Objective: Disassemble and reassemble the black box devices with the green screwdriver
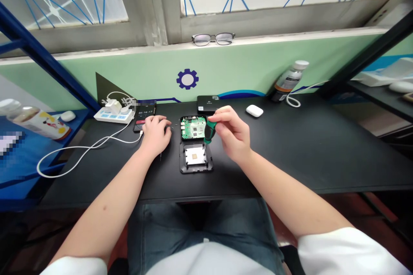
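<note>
My right hand [234, 134] grips a screwdriver [210, 131] by its green and black handle. Its shaft points down at the right side of a black cover [183, 166], which has a silvery metal plate [191, 159] fixed inside. Just beyond the cover sits the other half of the case, holding a green circuit board [194, 128]. On the table left of these parts, my left hand [157, 134] rests with its fingers loosely spread and nothing visible in them. Small bits, perhaps screws, lie by its fingertips; they are too small to name.
A phone [140, 116] showing a timer lies beside my left hand, with a white cable [92, 147] running from a power strip [113, 114]. Toward the wall are a black box [206, 103], a white earbud case [254, 111] and a bottle [288, 81]. Glasses [213, 39] rest on the ledge.
</note>
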Motion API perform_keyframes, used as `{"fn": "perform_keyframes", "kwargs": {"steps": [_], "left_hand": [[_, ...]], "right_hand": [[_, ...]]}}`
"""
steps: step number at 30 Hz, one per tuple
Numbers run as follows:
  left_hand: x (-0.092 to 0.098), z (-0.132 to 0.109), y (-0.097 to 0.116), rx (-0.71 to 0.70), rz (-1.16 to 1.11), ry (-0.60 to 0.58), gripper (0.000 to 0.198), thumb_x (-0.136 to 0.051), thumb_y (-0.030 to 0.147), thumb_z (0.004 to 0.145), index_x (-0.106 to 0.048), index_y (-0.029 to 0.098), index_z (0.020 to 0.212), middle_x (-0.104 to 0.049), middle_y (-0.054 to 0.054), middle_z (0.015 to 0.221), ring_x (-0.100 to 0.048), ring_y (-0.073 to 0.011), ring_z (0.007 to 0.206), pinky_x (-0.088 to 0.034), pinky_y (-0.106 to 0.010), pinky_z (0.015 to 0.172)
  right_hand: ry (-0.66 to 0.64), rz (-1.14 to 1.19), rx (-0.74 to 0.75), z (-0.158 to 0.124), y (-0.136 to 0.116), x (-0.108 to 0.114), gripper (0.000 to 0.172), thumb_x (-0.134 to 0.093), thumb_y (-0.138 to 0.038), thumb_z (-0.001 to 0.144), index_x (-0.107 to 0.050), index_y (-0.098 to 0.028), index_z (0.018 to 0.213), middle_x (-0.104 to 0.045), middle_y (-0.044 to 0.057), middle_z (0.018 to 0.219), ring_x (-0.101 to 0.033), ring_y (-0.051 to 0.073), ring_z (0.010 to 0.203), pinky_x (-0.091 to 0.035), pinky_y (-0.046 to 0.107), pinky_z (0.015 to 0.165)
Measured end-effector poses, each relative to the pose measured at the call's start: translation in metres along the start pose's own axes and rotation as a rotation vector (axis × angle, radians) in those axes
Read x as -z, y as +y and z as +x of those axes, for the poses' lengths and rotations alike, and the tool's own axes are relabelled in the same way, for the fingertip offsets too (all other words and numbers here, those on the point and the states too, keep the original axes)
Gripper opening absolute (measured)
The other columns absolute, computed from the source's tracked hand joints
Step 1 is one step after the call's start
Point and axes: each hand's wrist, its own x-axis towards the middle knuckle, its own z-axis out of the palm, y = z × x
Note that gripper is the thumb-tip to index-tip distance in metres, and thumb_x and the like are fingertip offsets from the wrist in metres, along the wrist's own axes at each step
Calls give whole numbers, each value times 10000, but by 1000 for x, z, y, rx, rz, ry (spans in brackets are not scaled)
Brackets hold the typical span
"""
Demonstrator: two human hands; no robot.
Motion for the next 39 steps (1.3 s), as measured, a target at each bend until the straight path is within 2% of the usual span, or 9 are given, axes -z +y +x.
{"fn": "perform_keyframes", "kwargs": {"steps": [5, 10, 14, 18, 24, 29, 33, 36, 39], "left_hand": [[-6, 1, -6, -22, -20, -19, 219, -590, 261, 976, -782, 231, 1078, -701, -143, 1394, -485, -414, 1389, -485, -665, 1091], [-18, 3, -18, -89, -18, 4, 231, -604, 264, 976, -780, 202, 1113, -648, -185, 1499, -426, -478, 1489, -440, -756, 1131], [-18, 3, -19, -129, -51, -14, 336, -636, 325, 986, -732, 191, 1279, -561, -209, 1601, -341, -485, 1581, -391, -750, 1201], [-14, 2, -15, -170, -67, -77, 487, -549, 346, 1043, -600, 186, 1500, -455, -200, 1696, -273, -456, 1636, -344, -719, 1254], [-16, 6, -16, -135, -41, -59, 368, -531, 255, 1006, -712, 155, 1311, -573, -190, 1593, -334, -456, 1595, -371, -696, 1247], [-12, 5, -15, -202, -137, 22, 390, -508, 229, 994, -655, 182, 1353, -594, -176, 1552, -379, -392, 1559, -378, -664, 1252], [-1, 0, -8, -329, -232, 71, 508, -485, 269, 1025, -495, 177, 1525, -545, -171, 1585, -428, -336, 1511, -358, -593, 1284], [1, -2, -3, -379, -244, 81, 530, -481, 256, 1016, -470, 175, 1540, -563, -174, 1547, -453, -332, 1473, -362, -579, 1275], [0, -2, -3, -360, -238, 76, 522, -474, 241, 1004, -489, 174, 1521, -590, -176, 1494, -477, -338, 1431, -379, -582, 1250]], "right_hand": [[-36, 220, -153, 2, -2, -7, 213, -810, -355, 929, -620, -263, 957, -688, 55, 1295, -756, 184, 965, -660, 396, 820], [29, 174, -92, -3, -5, -11, 284, -877, -302, 885, -602, -261, 939, -814, 27, 1104, -781, 165, 794, -681, 377, 758], [41, 66, -78, -2, -3, -5, 204, -817, -445, 929, -745, -254, 945, -809, 68, 1028, -767, 216, 861, -666, 435, 788], [26, -15, -24, -2, 2, 2, 184, -750, -446, 968, -832, -288, 1014, -726, 64, 982, -698, 231, 917, -608, 447, 802], [3, 61, -77, 1, 7, 3, 154, -724, -391, 984, -823, -296, 1053, -643, 40, 950, -612, 187, 827, -511, 341, 640], [9, 110, -134, 4, 3, -5, 235, -804, -429, 940, -647, -257, 969, -722, 53, 1143, -741, 188, 955, -639, 387, 824], [38, 81, -26, -3, -1, -10, 322, -836, -281, 926, -514, -270, 939, -819, 7, 1056, -777, 149, 759, -658, 328, 703], [13, 23, 78, -8, 0, -8, 229, -834, -247, 921, -624, -272, 1008, -835, 30, 1087, -781, 162, 733, -658, 337, 670], [-29, -64, 121, -8, 2, -3, 107, -680, -311, 1029, -741, -275, 1110, -825, 75, 1104, -794, 218, 845, -669, 417, 735]]}}
